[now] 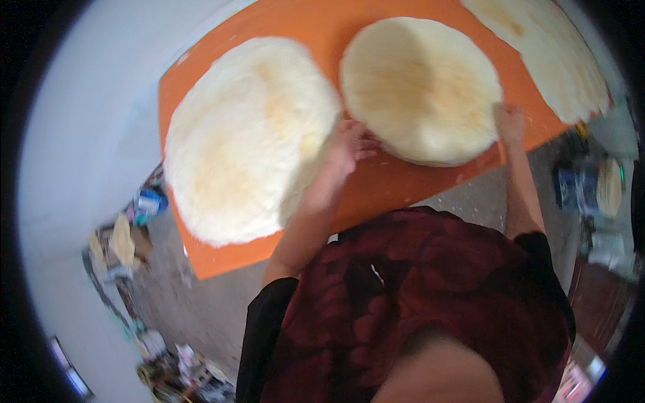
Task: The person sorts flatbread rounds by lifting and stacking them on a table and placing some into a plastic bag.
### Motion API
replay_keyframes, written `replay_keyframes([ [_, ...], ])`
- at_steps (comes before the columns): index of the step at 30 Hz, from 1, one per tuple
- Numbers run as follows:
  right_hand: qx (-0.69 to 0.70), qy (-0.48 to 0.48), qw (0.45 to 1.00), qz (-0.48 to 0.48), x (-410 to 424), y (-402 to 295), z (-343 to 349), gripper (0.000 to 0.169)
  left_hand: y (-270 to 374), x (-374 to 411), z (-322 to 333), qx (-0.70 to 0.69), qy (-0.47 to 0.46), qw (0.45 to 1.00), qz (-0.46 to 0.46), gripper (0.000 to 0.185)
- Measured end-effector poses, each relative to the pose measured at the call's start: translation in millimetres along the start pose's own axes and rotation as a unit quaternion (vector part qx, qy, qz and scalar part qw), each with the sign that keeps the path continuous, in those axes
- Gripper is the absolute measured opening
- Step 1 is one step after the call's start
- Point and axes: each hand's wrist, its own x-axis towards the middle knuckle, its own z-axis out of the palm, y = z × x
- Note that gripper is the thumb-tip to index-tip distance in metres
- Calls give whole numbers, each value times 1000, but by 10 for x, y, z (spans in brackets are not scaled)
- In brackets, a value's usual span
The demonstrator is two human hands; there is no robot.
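Before me a round stack of thin flatbreads [423, 90] lies on an orange tabletop [393, 186]. A wider, uneven pile of pale flatbreads [242, 146] lies to its left. My left hand [350, 143] is between the two piles, at the lower left rim of the round stack, fingers spread and blurred. At the right rim of that stack is my right hand [510, 123], its fingers curled against the edge. Whether the right fingers pinch any bread is not clear. My left forearm passes over the right edge of the wider pile.
More flatbreads [549, 55] lie overlapped at the table's far right corner. A white wall [90, 126] runs along the left. On the floor [176, 302] are a cardboard box [141, 242] and cluttered items [191, 373]. Another bread stack [608, 189] stands off to the right.
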Motion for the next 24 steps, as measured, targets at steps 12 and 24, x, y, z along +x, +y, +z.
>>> replay_keyframes([
  [12,-10,-221,699,-680,-2917,-2741,1976,59,-619,-2352,-2170,-163,273,945,79,23],
  [24,-125,-412,581,-691,-4089,-2942,2830,53,-482,-2548,-3052,-343,172,910,155,30],
])
